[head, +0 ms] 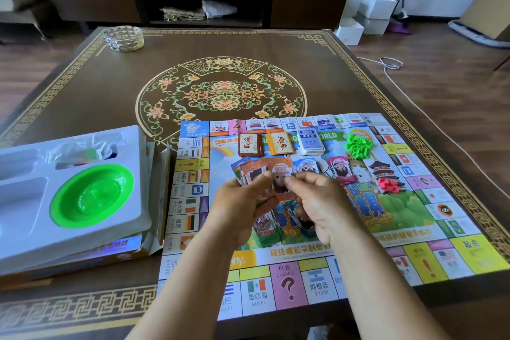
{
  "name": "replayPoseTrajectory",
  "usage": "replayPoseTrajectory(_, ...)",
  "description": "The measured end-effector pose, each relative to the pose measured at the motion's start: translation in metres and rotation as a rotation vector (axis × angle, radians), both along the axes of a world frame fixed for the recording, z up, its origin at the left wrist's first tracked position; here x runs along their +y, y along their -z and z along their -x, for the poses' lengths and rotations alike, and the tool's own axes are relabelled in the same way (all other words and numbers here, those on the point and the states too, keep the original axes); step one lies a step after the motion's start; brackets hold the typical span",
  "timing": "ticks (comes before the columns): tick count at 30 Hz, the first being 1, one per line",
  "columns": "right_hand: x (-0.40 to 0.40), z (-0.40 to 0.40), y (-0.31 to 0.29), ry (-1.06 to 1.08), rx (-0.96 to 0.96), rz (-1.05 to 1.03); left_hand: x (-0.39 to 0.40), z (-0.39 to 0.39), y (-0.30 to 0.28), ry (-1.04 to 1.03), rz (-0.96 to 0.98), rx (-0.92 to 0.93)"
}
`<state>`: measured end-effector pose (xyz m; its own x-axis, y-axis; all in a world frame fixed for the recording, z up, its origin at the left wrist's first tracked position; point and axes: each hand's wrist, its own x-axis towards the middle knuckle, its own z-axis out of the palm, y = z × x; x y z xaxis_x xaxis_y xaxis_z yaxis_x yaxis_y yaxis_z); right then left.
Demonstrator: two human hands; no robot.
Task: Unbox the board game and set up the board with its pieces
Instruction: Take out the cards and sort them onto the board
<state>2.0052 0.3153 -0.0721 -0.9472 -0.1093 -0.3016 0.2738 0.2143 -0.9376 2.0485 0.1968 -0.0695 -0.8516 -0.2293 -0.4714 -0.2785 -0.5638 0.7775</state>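
Sorting the play money over the game board [414,265]

Left hand [242,201] is gripping a fanned stack of banknotes [248,174]; right hand [317,201] is pinching one orange 2000 note [281,174], seemingly separating denominations.

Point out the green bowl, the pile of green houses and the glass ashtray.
green bowl [92,197], head view, on its inner hollow.
pile of green houses [359,144], head view, middle of the heap.
glass ashtray [123,38], head view, on its faceted side wall.

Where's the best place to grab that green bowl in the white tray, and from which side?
Take the green bowl by its raised rim, coming from above at the right edge. It sits sunk in a round well of the white tray, so only the rim stands proud, and the tray's right side is nearest the hands.
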Motion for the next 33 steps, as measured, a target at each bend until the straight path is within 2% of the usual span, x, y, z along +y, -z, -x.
replayPoseTrajectory(4, 0.0010, 0.0031, 0.0000, 0.057, 0.005, -0.006, -0.0002, -0.0003, -0.0022, 0.019, -0.053, 0.005)
replayPoseTrajectory(10, -0.0018, -0.0014, -0.0012, -0.024, 0.013, 0.018, -0.0014, 0.0001, 0.0004, 0.021, -0.014, 0.001)
replayPoseTrajectory(16, 0.0018, 0.0030, 0.0020, 0.029, -0.012, 0.012, 0.0005, 0.0018, -0.0013, 0.024, -0.016, 0.014)
replayPoseTrajectory(26, -0.0007, -0.0013, 0.0003, -0.058, -0.002, 0.004, 0.0001, -0.0008, 0.0010, 0.000, 0.044, -0.034)
replayPoseTrajectory(33, -0.0019, -0.0011, 0.0005, -0.023, -0.003, 0.011, -0.0007, 0.0001, 0.0006, 0.079, 0.005, 0.009)
